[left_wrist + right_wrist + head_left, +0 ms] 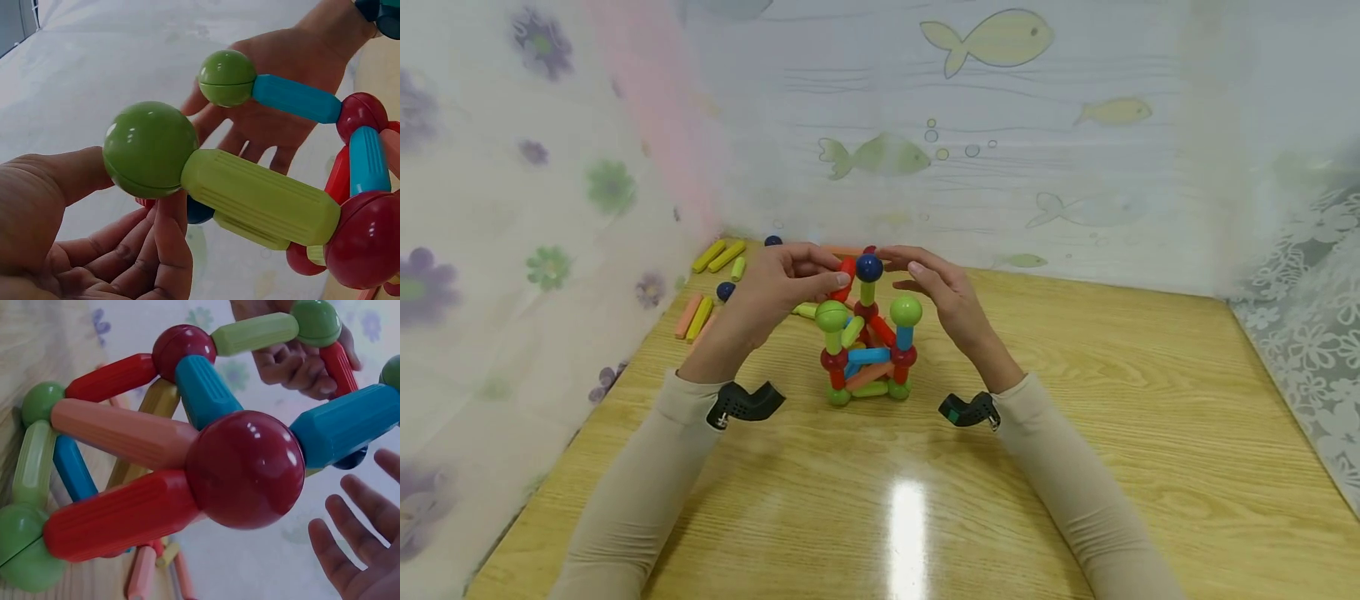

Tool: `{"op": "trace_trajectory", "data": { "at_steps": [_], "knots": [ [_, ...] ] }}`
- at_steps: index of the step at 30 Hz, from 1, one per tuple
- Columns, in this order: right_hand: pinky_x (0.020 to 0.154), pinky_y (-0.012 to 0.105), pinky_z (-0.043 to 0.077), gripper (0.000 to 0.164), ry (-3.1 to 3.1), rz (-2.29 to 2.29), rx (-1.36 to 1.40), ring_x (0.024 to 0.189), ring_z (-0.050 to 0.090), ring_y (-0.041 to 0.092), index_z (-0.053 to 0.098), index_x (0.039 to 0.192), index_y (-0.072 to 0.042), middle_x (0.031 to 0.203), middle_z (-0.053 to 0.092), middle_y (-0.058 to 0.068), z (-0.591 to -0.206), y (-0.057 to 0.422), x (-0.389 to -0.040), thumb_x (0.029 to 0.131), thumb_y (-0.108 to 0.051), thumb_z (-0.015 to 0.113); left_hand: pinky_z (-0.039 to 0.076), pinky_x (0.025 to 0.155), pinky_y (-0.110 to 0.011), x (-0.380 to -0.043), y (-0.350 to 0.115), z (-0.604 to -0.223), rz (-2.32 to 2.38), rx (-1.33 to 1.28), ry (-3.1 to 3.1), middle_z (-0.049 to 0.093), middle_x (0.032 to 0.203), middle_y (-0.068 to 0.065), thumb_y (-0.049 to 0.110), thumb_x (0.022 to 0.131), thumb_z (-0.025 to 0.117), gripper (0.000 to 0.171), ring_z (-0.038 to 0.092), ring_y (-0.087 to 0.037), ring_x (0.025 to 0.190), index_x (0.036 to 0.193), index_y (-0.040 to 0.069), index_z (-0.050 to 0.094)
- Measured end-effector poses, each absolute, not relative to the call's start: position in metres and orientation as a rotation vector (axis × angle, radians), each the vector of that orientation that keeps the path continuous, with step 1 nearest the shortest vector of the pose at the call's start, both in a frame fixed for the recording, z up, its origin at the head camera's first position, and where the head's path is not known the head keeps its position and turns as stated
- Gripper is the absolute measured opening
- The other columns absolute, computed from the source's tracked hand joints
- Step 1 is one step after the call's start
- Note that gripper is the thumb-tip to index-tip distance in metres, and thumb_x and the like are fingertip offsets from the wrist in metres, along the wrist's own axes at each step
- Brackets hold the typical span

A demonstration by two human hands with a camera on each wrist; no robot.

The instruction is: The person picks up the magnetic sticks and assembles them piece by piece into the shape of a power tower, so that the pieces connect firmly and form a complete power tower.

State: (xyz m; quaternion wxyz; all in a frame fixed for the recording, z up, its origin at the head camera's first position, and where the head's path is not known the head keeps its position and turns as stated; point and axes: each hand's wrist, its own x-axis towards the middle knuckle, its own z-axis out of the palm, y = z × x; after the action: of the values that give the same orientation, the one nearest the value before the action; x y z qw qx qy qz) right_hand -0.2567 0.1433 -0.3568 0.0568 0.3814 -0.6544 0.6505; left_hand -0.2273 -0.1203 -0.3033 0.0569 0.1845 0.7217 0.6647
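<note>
A structure of magnetic sticks and balls stands on the table, with red balls (903,355) at mid-height. On top are a blue ball (869,267) at the back, a left green ball (831,316) and a right green ball (906,311). My left hand (782,279) pinches a red stick (339,369) between thumb and fingers, close to the blue ball and the left green ball. Whether the stick touches either ball, I cannot tell. My right hand (943,287) hovers to the right of the blue ball, fingers spread and holding nothing, as the right wrist view shows.
Loose yellow sticks (700,320), an orange stick (688,317) and a dark blue ball (726,291) lie left on the wooden table (1075,467). More pieces lie behind the structure, partly hidden. A fish-patterned curtain (1097,167) hangs along the table's back edge.
</note>
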Motion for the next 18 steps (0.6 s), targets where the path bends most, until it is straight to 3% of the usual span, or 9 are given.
{"op": "trace_trajectory", "data": {
  "at_steps": [8,18],
  "knots": [
    [0.107,0.057,0.044,0.049,-2.043,1.932,1.239,0.138,0.05,0.028,0.059,0.146,0.0,0.149,0.057,0.01,-0.3566,0.1409,-0.257,0.112,-0.028,0.037,0.053,0.071,-0.032,-0.2296,-0.1177,-0.3075,1.906,0.556,2.247,0.074,0.098,-0.013,0.018,0.098,0.075,0.024,0.065,-0.026,0.088,0.111,-0.001,0.071],
    [0.102,0.054,0.048,0.047,-2.041,1.943,1.218,0.128,0.055,0.031,0.06,0.145,-0.002,0.148,0.058,0.009,-0.358,0.1413,-0.2577,0.112,-0.028,0.04,0.052,0.071,-0.031,-0.2318,-0.1139,-0.3112,1.855,0.567,2.275,0.074,0.101,-0.017,0.02,0.099,0.074,0.026,0.065,-0.025,0.089,0.113,-0.001,0.073]
  ]
}}
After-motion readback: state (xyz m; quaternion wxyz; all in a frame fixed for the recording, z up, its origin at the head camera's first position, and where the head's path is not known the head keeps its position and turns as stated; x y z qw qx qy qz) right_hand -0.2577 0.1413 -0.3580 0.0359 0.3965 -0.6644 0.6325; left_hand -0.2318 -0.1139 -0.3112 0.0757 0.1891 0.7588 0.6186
